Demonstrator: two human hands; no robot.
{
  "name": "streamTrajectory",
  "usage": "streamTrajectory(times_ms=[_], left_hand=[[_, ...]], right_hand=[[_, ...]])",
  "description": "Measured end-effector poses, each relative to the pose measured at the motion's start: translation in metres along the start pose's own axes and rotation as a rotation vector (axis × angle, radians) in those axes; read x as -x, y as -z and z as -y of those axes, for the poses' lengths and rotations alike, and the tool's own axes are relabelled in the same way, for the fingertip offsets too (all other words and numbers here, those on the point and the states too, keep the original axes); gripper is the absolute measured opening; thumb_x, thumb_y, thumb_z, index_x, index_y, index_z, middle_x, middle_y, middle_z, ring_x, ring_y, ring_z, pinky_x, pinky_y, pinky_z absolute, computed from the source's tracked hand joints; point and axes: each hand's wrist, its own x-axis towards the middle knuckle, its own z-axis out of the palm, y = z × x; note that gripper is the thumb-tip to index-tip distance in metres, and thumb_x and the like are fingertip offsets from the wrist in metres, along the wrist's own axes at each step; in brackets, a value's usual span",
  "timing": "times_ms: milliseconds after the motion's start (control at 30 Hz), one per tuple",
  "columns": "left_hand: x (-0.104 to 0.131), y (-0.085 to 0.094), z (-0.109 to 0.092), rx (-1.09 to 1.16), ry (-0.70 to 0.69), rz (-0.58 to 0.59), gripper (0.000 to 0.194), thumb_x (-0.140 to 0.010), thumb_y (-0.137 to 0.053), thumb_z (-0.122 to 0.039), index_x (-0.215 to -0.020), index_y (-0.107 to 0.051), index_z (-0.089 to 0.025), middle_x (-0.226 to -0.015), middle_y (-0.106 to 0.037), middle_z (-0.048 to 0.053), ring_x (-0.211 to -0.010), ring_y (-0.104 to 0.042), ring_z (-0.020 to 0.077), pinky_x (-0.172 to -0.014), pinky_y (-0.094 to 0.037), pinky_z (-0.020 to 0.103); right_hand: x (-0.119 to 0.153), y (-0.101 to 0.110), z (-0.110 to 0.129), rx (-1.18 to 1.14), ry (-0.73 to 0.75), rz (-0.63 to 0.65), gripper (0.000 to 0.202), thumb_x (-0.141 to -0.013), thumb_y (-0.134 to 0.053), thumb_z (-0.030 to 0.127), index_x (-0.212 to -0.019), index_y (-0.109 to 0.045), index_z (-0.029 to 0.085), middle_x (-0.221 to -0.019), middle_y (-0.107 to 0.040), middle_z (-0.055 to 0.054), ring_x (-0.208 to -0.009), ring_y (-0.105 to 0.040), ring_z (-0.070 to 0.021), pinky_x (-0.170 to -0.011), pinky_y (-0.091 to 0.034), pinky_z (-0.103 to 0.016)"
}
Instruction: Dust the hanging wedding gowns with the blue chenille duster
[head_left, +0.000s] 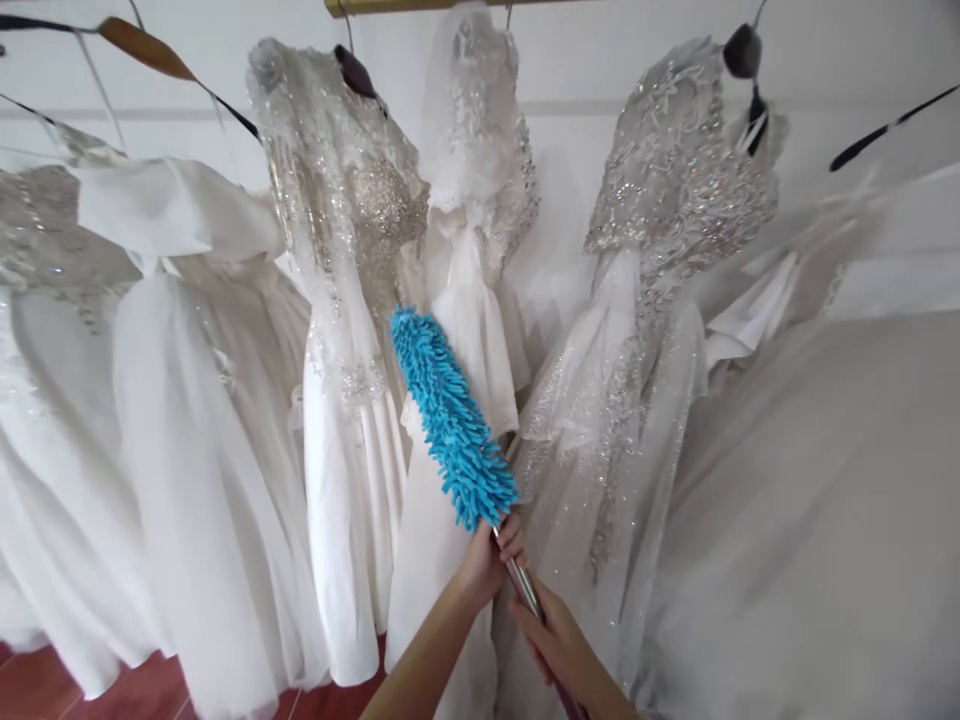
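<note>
A duster [454, 420] with a bright blue microfibre head points up and to the left in front of the hanging dresses. My left hand [491, 556] is closed round its metal handle just below the blue head. Lower down, my right hand [553, 632] wraps the same handle, whose bottom end runs out of view. Behind the duster head hang a white dress with a ruffled top [480, 310] and a beaded dress [341, 370] to its left. Whether the head touches the cloth I cannot tell.
A sequinned gown [637, 300] hangs on the right, beside a wide tulle skirt [817, 500]. At left hangs an off-shoulder white dress [187, 400]. Black hangers [742, 50] show against the white wall [585, 60]. Below the hems lies a red tiled floor [135, 690].
</note>
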Motion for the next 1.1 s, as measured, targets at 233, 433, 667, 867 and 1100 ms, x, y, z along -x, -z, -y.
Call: streamTrajectory(times_ms=[233,433,667,867,1100], left_hand=[[0.021,0.032,0.022,0.118,-0.047,-0.199,0.046,-0.061,-0.081,-0.041,-0.066,-0.041,-0.020,-0.052,-0.019,-0.012,-0.042,-0.013,0.0038,-0.046,-0.029,0.020],[0.047,0.034,0.033,0.080,-0.070,-0.316,0.051,-0.057,-0.083,-0.043,-0.061,-0.037,-0.021,-0.052,-0.018,-0.010,-0.043,-0.012,0.0043,-0.048,-0.030,0.022],[0.040,-0.003,0.018,-0.105,-0.058,-0.158,0.050,-0.069,-0.073,-0.051,-0.058,-0.035,-0.020,-0.051,-0.023,-0.009,-0.044,-0.017,0.0053,-0.054,-0.036,0.023],[0.005,-0.035,-0.008,-0.197,-0.089,-0.089,0.042,-0.073,-0.068,-0.049,-0.061,-0.039,-0.020,-0.052,-0.025,-0.009,-0.045,-0.020,0.0058,-0.054,-0.036,0.023],[-0.023,-0.039,-0.022,-0.158,-0.097,-0.152,0.034,-0.073,-0.067,-0.040,-0.064,-0.041,-0.020,-0.051,-0.024,-0.010,-0.044,-0.018,0.0060,-0.050,-0.036,0.021]], right_hand=[[0.008,-0.010,-0.022,-0.064,-0.101,0.166,0.055,-0.080,-0.049,0.063,-0.111,-0.051,0.018,-0.042,-0.038,0.014,-0.029,-0.030,-0.0074,-0.028,-0.022,-0.018],[0.023,-0.019,-0.037,-0.111,-0.156,0.174,0.046,-0.072,-0.056,0.067,-0.083,-0.056,0.022,-0.044,-0.037,0.011,-0.034,-0.029,-0.0074,-0.032,-0.023,-0.020],[0.029,0.003,-0.017,-0.161,-0.084,0.182,0.055,-0.077,-0.056,0.064,-0.111,-0.056,0.020,-0.044,-0.043,0.010,-0.033,-0.032,-0.0096,-0.032,-0.026,-0.022],[0.004,0.021,0.018,-0.204,0.000,0.182,0.045,-0.079,-0.052,0.067,-0.087,-0.049,0.023,-0.041,-0.038,0.014,-0.028,-0.026,-0.0057,-0.027,-0.023,-0.018],[-0.028,0.029,0.028,-0.296,0.013,0.224,0.045,-0.076,-0.056,0.068,-0.078,-0.042,0.024,-0.038,-0.038,0.016,-0.025,-0.028,-0.0045,-0.026,-0.020,-0.016]])
